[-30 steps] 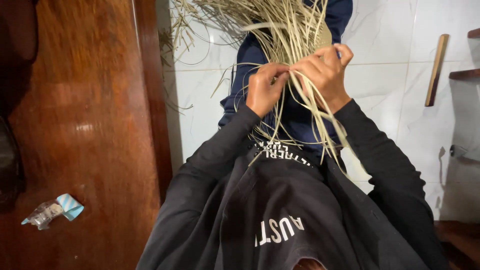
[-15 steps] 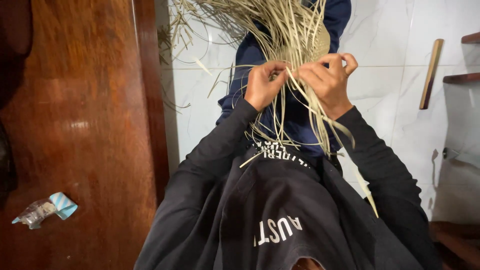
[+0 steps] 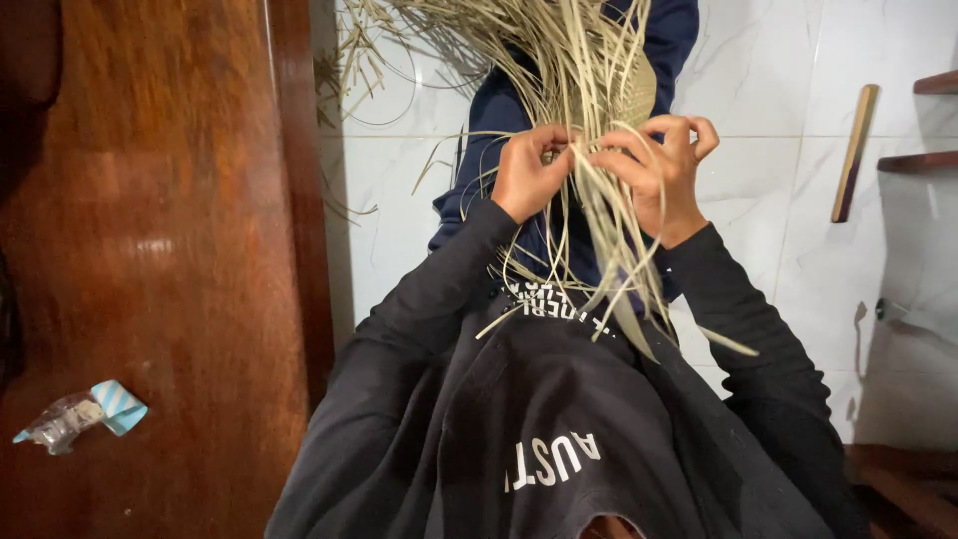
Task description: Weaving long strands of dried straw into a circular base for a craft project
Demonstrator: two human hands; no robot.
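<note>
A bundle of pale, dry straw strips (image 3: 559, 60) fans out above my lap, with a woven patch (image 3: 637, 92) at its right side. My left hand (image 3: 527, 172) pinches a few strips at the bundle's middle. Close beside it, my right hand (image 3: 659, 165) grips other strips, its fingers curled around them. Long loose strip ends (image 3: 619, 269) hang down between my forearms over my dark blue trousers (image 3: 479, 160) and black hoodie (image 3: 559, 419).
A dark wooden surface (image 3: 170, 250) fills the left side, with a small clear and blue wrapper (image 3: 75, 417) on it. White marble tiles (image 3: 768, 200) lie under me. A wooden stick (image 3: 854, 150) lies at the right, with wooden furniture edges (image 3: 923, 160) beyond it.
My right hand has shifted slightly down and pulled strips toward me, so the loose ends now hang lower over my lap. My left hand stays pinched at the same spot.
</note>
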